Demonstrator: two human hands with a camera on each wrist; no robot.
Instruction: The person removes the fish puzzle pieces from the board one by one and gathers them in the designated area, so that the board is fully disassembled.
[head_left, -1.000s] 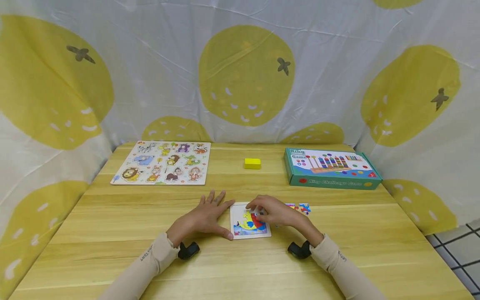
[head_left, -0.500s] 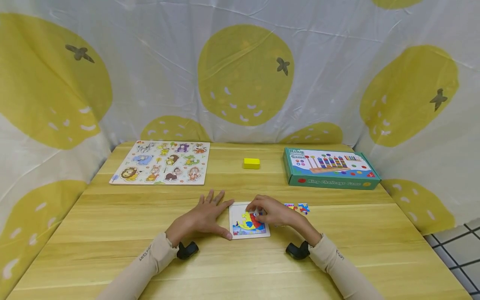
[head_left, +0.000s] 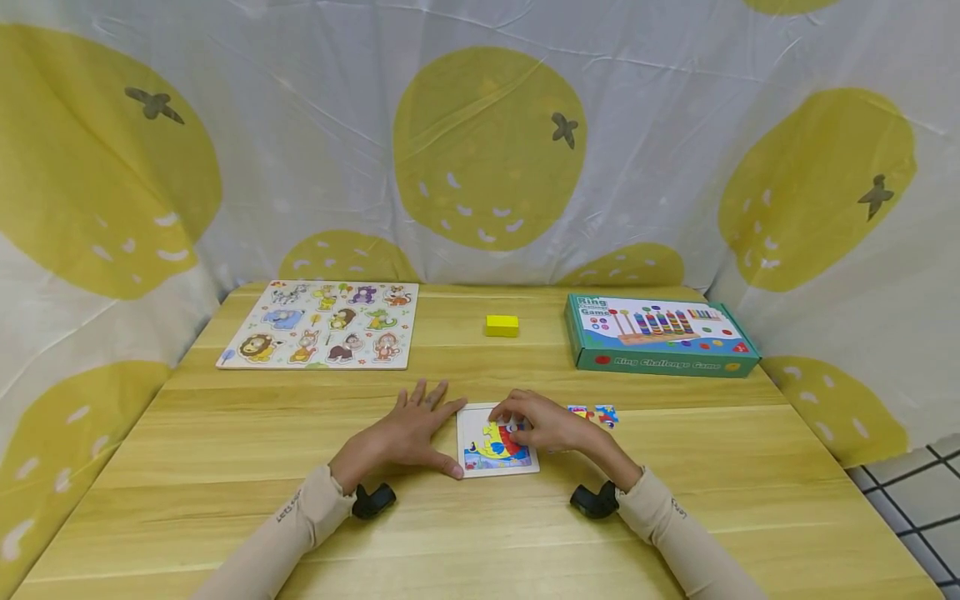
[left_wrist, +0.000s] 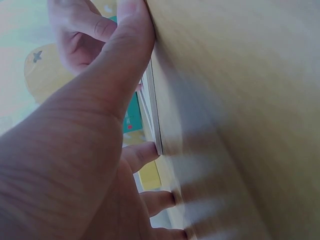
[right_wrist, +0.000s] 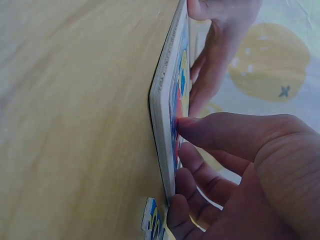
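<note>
puzzle (head_left: 492,451), square, on wood-grained table (head_left: 480,537)

Puzzle (head_left: 497,451) yellow, red, blue; block (head_left: 502,326) plain yellow.

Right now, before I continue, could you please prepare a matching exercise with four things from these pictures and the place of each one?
Things:
1. left hand
2. right hand
3. yellow block
4. animal board

Places:
A. between the animal board and the green box
B. farther back, left of the yellow block
C. over the picture of the small puzzle
D. at the left edge of the small puzzle

Pairs: 1-D, 2-C, 3-A, 4-B
</note>
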